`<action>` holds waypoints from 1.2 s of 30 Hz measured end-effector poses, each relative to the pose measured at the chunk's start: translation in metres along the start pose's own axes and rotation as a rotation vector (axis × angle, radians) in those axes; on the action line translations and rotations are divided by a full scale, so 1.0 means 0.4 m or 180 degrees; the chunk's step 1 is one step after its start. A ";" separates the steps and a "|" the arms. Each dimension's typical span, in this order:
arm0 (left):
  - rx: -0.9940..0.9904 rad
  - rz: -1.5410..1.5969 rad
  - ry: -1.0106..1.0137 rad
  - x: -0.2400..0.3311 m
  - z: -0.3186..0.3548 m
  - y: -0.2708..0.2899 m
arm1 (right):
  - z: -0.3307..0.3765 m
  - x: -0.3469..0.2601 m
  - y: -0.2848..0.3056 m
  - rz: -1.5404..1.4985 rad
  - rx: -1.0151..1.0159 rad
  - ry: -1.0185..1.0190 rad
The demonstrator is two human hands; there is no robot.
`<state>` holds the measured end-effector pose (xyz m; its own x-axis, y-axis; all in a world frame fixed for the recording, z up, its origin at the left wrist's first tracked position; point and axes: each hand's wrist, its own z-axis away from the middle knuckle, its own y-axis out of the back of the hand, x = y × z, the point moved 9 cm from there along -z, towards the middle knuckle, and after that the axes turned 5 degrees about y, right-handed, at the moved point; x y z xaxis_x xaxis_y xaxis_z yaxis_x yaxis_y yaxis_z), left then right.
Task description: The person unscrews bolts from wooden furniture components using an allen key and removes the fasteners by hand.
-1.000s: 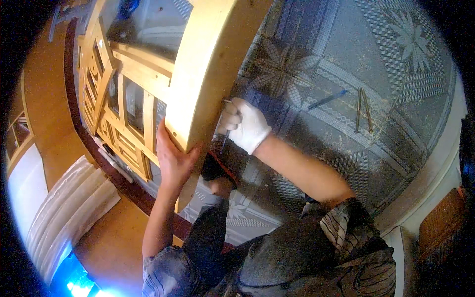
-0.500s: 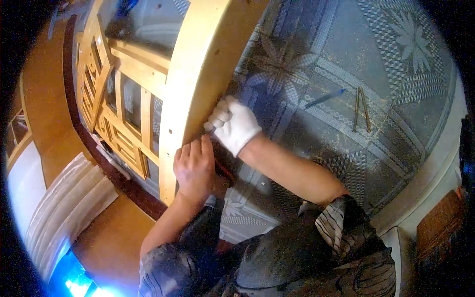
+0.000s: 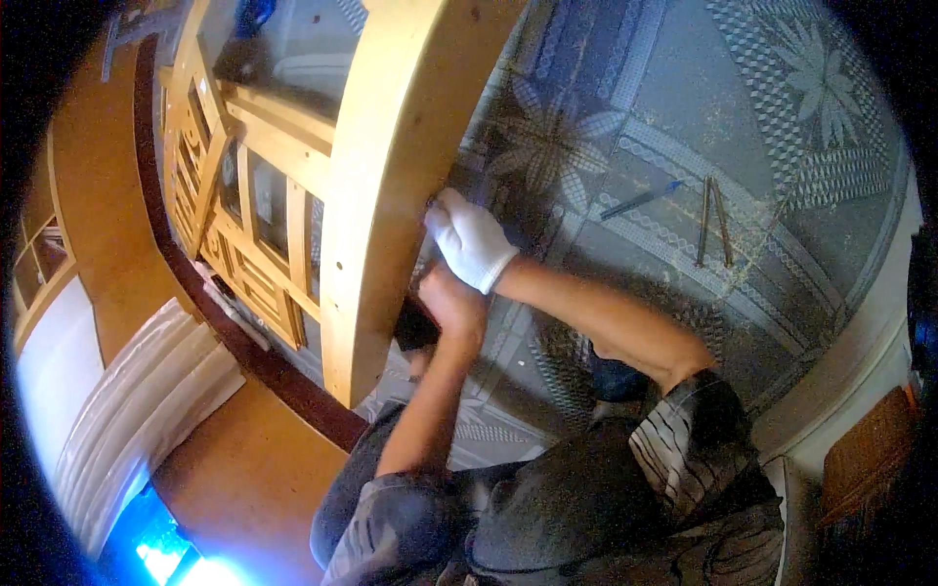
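Observation:
Between the patterned floor and my body stands a light wooden frame (image 3: 376,186), its thick beam rising in front of my hands. My right hand (image 3: 472,244), in a white glove, has its fingers drawn together at the beam's right-hand face, by a small dark spot. Just below it my bare left hand (image 3: 456,305) is closed, its fingers partly hidden behind the glove and a little blurred. What either hand holds cannot be made out. A dark object (image 3: 415,327) sits below my left hand, against the beam, its kind unclear.
On the patterned floor covering (image 3: 674,127) to the right lie a blue pen (image 3: 640,199) and two long, thin brass-coloured rods (image 3: 714,223). Slatted wooden panels (image 3: 259,205) extend left from the beam. A folded white cloth (image 3: 151,391) lies at the lower left.
My left hand has left the beam's near edge and moved right, under the gloved hand. The gloved fingers have shifted slightly on the beam. The view has moved a little.

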<state>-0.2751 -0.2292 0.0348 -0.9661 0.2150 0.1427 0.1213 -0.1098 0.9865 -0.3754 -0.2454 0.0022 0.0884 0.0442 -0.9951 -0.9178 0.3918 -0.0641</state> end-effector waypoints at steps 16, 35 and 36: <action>-0.1023 0.6067 0.2727 0.164 0.000 -0.241 | -0.058 -0.121 -0.002 0.3209 -0.1771 0.1579; -0.1098 0.7305 0.1661 0.158 -0.071 -0.090 | -0.081 -0.006 0.199 0.0302 0.0658 -0.0345; -0.1128 0.7324 0.1653 0.138 -0.059 -0.080 | -0.079 -0.032 0.194 0.0077 0.0707 -0.0149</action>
<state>-0.3377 -0.2367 0.0090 0.6489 -0.5999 0.4680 0.6748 0.1697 -0.7182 -0.4599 -0.2447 0.0077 0.0900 0.0968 -0.9912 -0.8126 0.5825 -0.0169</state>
